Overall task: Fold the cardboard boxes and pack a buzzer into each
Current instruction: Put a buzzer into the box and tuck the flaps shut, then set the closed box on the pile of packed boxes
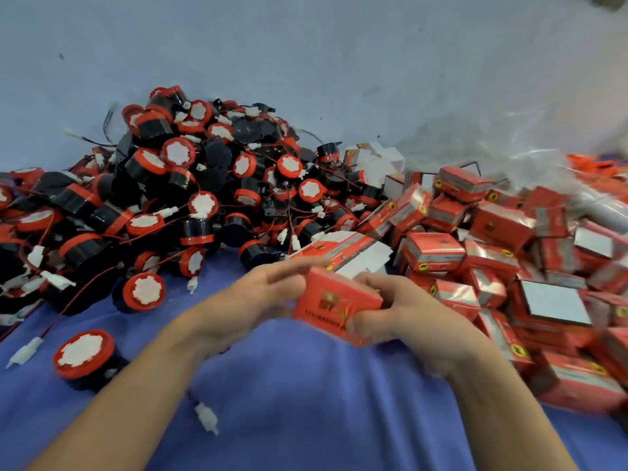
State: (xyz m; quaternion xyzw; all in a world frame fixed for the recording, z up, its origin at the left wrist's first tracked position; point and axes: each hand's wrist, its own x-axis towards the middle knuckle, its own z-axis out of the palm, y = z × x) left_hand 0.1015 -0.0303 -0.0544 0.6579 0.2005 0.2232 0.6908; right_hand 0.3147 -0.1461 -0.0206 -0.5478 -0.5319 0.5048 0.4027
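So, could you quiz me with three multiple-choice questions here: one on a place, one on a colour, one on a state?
1. The heap of folded red cardboard boxes lies on the person's: A left B right C nowhere in view.
2. The cloth underneath is: A blue B green C white.
3. The red cardboard box in the middle is: A flat on the cloth B in both hands' grip C crushed.
Answers: B, it sits beside the right hand; A, it shows blue below the hands; B, left hand and right hand hold its sides.
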